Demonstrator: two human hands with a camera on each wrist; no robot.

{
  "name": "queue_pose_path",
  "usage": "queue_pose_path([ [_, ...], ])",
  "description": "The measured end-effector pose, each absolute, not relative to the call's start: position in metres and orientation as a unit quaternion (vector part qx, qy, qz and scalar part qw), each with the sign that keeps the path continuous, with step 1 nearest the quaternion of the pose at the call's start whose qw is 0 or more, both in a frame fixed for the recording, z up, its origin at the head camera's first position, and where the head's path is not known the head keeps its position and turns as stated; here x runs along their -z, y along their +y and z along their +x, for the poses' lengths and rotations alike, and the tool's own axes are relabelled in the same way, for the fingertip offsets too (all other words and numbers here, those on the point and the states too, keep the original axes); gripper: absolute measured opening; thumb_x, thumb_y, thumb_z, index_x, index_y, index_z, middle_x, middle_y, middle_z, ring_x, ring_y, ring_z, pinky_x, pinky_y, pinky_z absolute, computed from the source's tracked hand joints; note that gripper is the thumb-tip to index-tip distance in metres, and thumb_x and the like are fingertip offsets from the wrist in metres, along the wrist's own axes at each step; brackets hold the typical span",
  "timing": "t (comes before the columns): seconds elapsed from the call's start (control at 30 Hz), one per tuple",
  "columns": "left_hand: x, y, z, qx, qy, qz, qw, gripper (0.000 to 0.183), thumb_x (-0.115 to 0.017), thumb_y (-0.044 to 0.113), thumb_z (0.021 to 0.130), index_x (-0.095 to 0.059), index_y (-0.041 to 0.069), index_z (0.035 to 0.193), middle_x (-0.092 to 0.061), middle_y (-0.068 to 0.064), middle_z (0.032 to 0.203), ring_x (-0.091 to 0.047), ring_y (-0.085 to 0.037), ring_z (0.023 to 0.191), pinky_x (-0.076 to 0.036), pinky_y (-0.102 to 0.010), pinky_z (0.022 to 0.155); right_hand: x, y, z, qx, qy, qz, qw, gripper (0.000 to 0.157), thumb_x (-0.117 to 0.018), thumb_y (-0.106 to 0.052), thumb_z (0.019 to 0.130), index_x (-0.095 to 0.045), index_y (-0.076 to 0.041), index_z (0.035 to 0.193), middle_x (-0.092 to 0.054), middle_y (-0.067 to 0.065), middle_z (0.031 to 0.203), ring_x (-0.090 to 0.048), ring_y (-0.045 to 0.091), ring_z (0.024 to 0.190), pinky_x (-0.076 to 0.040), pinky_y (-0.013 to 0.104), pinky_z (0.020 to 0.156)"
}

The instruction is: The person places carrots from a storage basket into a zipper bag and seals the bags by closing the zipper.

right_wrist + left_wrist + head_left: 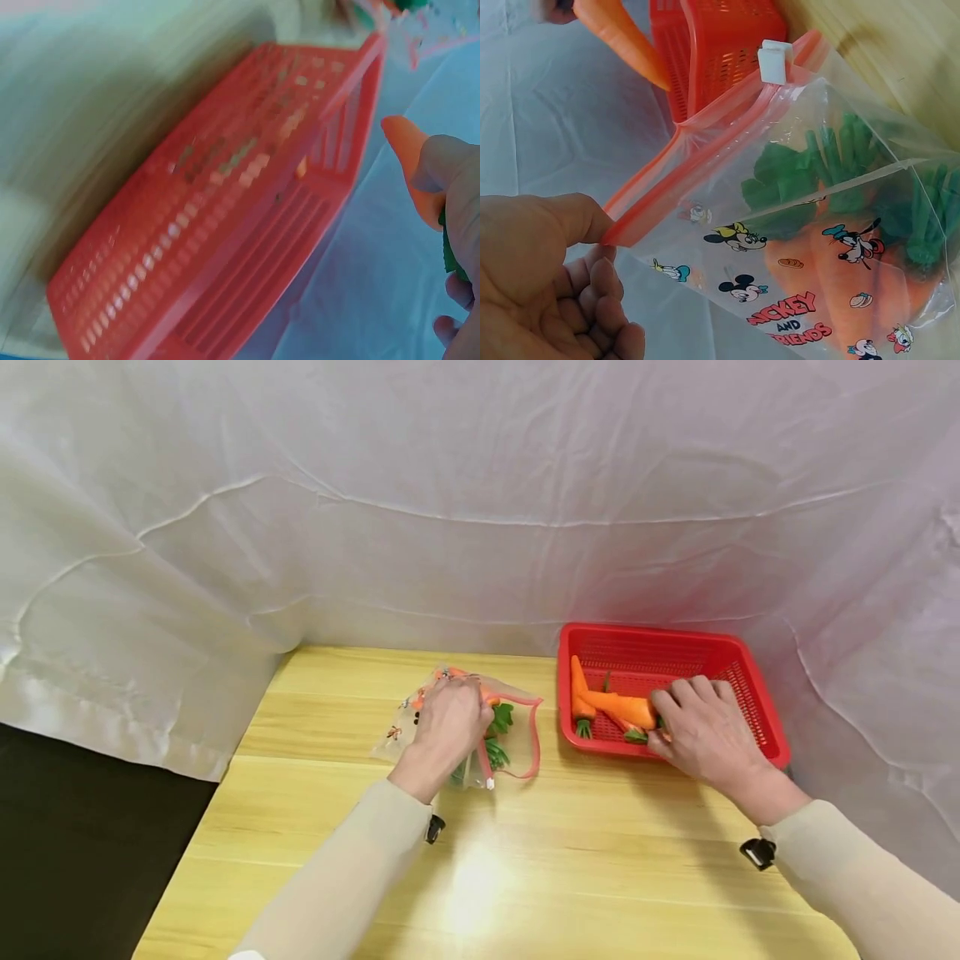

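My left hand (453, 714) pinches one corner of the pink zip edge of a clear zip bag (697, 169) printed with cartoon figures. The bag's mouth gapes, with a white slider (774, 63) at its far end. Inside it lie orange carrots (832, 292) with green tops. Over the red basket (671, 632), my right hand (705, 727) grips a carrot (626, 706) near its green top, thumb against its side. The carrot's tip points left toward the bag. More carrots (581, 693) lie in the basket's left part, partly hidden by the held one.
Bag and basket share a light wooden table (585, 868), the basket at the back right. A pale cloth (525, 568) hangs behind and along both sides. Beyond the table's left edge is a dark area (90, 843).
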State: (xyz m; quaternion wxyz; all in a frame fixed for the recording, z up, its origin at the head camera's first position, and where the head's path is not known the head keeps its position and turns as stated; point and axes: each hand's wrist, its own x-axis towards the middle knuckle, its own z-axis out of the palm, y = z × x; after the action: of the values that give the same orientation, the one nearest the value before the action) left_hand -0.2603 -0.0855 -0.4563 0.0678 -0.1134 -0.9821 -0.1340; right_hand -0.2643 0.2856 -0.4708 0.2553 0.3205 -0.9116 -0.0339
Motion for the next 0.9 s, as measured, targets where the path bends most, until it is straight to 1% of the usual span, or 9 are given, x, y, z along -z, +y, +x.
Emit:
queue_pose_path([
  [0.07,0.456,-0.085,-0.26,0.11,-0.985,-0.116,0.07,0.028,-0.068,0.023,0.1,-0.061,0.012,0.075,-0.073,-0.004,0.095,-0.069,-0.023,0.091,-0.048,-0.038,0.109,0.473,0.278,-0.259,0.024,-0.906,0.33,0.264,0.034,-0.061,-0.034,0.086,-0.055,-0.004,0.1,-0.052,0.016,0.09,-0.05,0.042,0.088,-0.037,0.054,0.074],
  [0.17,0.458,-0.083,-0.26,0.061,-0.986,-0.128,0.088,0.02,-0.068,0.027,0.1,-0.066,0.01,0.088,-0.073,-0.004,0.093,-0.07,-0.021,0.091,-0.05,-0.035,0.099,0.476,0.266,-0.251,0.013,-0.897,0.341,0.282,0.036,-0.048,-0.037,0.091,-0.054,-0.002,0.098,-0.051,0.016,0.087,-0.049,0.042,0.086,-0.038,0.055,0.074],
  [0.2,0.458,-0.082,-0.26,0.047,-0.985,-0.133,0.1,0.019,-0.068,0.027,0.1,-0.067,0.01,0.091,-0.073,-0.004,0.091,-0.069,-0.021,0.089,-0.05,-0.034,0.094,0.478,0.262,-0.249,0.01,-0.895,0.343,0.287,0.036,-0.047,-0.037,0.092,-0.054,-0.002,0.098,-0.051,0.015,0.086,-0.049,0.041,0.085,-0.039,0.055,0.074],
  [0.27,0.46,-0.08,-0.26,0.032,-0.982,-0.139,0.123,0.018,-0.069,0.025,0.098,-0.069,0.009,0.092,-0.073,-0.004,0.089,-0.065,-0.022,0.085,-0.05,-0.033,0.084,0.48,0.254,-0.244,0.005,-0.892,0.346,0.292,0.037,-0.046,-0.038,0.093,-0.053,-0.002,0.097,-0.051,0.015,0.085,-0.049,0.04,0.083,-0.039,0.054,0.073],
  [0.33,0.462,-0.079,-0.259,0.029,-0.979,-0.145,0.143,0.016,-0.071,0.023,0.095,-0.069,0.008,0.092,-0.073,-0.005,0.088,-0.06,-0.022,0.081,-0.048,-0.034,0.076,0.483,0.246,-0.239,-0.001,-0.892,0.347,0.29,0.036,-0.047,-0.037,0.092,-0.053,-0.002,0.097,-0.051,0.014,0.084,-0.049,0.04,0.082,-0.039,0.054,0.073],
  [0.43,0.463,-0.078,-0.259,0.032,-0.976,-0.146,0.158,0.015,-0.072,0.022,0.094,-0.069,0.007,0.092,-0.073,-0.006,0.09,-0.057,-0.024,0.081,-0.046,-0.034,0.073,0.488,0.232,-0.234,-0.012,-0.894,0.348,0.283,0.034,-0.053,-0.035,0.088,-0.054,-0.002,0.098,-0.051,0.013,0.085,-0.049,0.039,0.083,-0.04,0.053,0.074],
  [0.57,0.463,-0.077,-0.259,0.022,-0.976,-0.149,0.16,0.013,-0.07,0.021,0.095,-0.069,0.008,0.092,-0.073,-0.005,0.091,-0.056,-0.024,0.083,-0.045,-0.033,0.074,0.495,0.209,-0.232,-0.024,-0.899,0.341,0.274,0.033,-0.059,-0.033,0.086,-0.055,-0.003,0.1,-0.05,0.012,0.087,-0.049,0.037,0.087,-0.04,0.052,0.077],
  [0.7,0.462,-0.079,-0.26,0.028,-0.975,-0.15,0.163,0.013,-0.07,0.019,0.095,-0.069,0.008,0.091,-0.073,-0.006,0.091,-0.059,-0.025,0.085,-0.045,-0.033,0.075,0.501,0.184,-0.238,-0.031,-0.906,0.322,0.275,0.03,-0.062,-0.032,0.086,-0.052,-0.005,0.097,-0.048,0.01,0.085,-0.048,0.036,0.087,-0.039,0.05,0.076],
  [0.9,0.464,-0.081,-0.262,0.036,-0.971,-0.153,0.179,0.012,-0.069,0.017,0.095,-0.068,0.006,0.089,-0.073,-0.008,0.091,-0.059,-0.027,0.087,-0.045,-0.034,0.076,0.514,0.147,-0.254,-0.042,-0.914,0.284,0.286,0.033,-0.068,-0.031,0.084,-0.052,-0.005,0.095,-0.049,0.012,0.086,-0.046,0.037,0.085,-0.037,0.05,0.077],
])
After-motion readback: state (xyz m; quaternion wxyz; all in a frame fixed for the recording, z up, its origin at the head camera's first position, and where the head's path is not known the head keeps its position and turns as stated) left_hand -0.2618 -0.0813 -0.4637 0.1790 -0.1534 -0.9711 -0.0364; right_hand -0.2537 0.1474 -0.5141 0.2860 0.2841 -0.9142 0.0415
